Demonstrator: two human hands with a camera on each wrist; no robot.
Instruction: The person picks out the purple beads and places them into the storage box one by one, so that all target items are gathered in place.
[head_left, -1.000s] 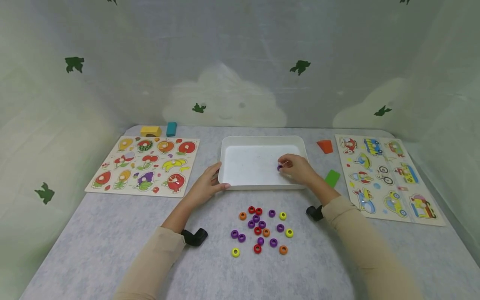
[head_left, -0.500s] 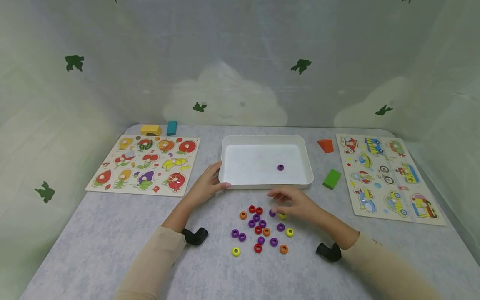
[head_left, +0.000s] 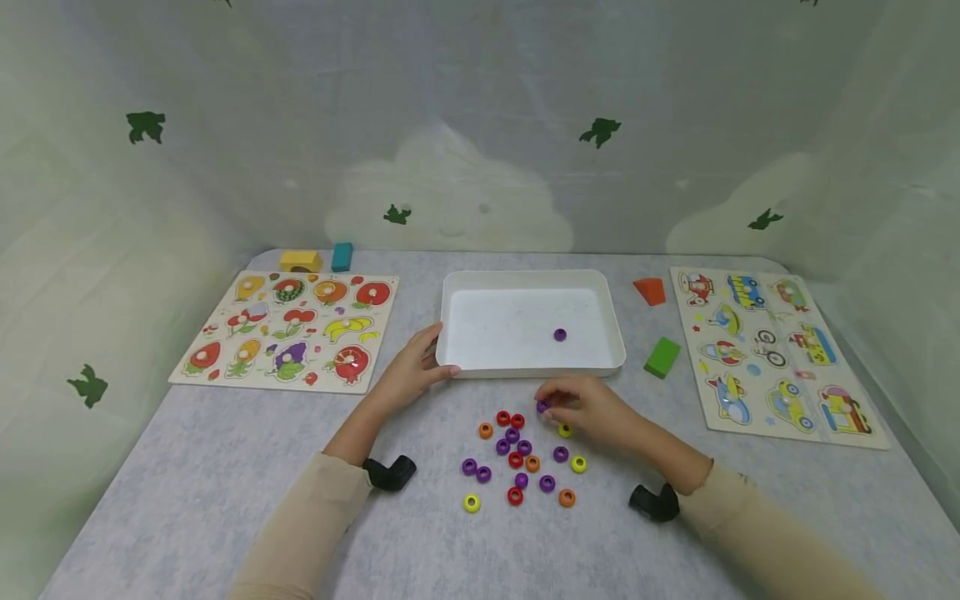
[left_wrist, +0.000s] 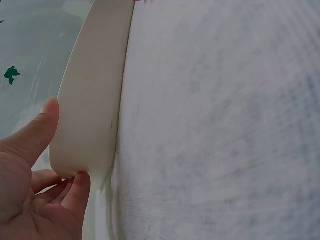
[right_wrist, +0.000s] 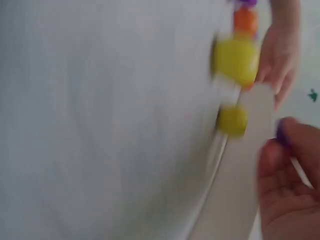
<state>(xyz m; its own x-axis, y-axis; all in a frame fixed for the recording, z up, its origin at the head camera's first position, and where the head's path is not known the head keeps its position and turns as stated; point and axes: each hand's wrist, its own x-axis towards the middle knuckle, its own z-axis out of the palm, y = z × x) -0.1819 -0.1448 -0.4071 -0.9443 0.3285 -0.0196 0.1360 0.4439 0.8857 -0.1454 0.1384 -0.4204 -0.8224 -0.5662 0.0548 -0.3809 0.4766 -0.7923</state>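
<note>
In the head view, my right hand [head_left: 592,408] pinches a purple bead [head_left: 543,407] between thumb and fingertips, just in front of the white tray [head_left: 525,373]. The right wrist view shows that purple bead [right_wrist: 283,134] too, a little blurred. My left hand [head_left: 408,367] holds the tray's near left corner; in the left wrist view its thumb lies along the rim and its fingers curl against the end wall. One purple bead [head_left: 560,335] lies inside the tray. Several loose beads in purple, red, orange and yellow, such as a red bead [head_left: 515,497], lie on the table before the tray.
A fruit puzzle board [head_left: 285,333] lies to the left, with a yellow block [head_left: 301,261] and a blue block [head_left: 342,257] behind it. Right of the tray are an orange block [head_left: 650,291], a green block [head_left: 662,357] and a vehicle puzzle board [head_left: 780,358].
My right hand left a purple bead in the tray, drew back toward the loose beads and picked up another purple one. The left hand has stayed at the tray's corner.
</note>
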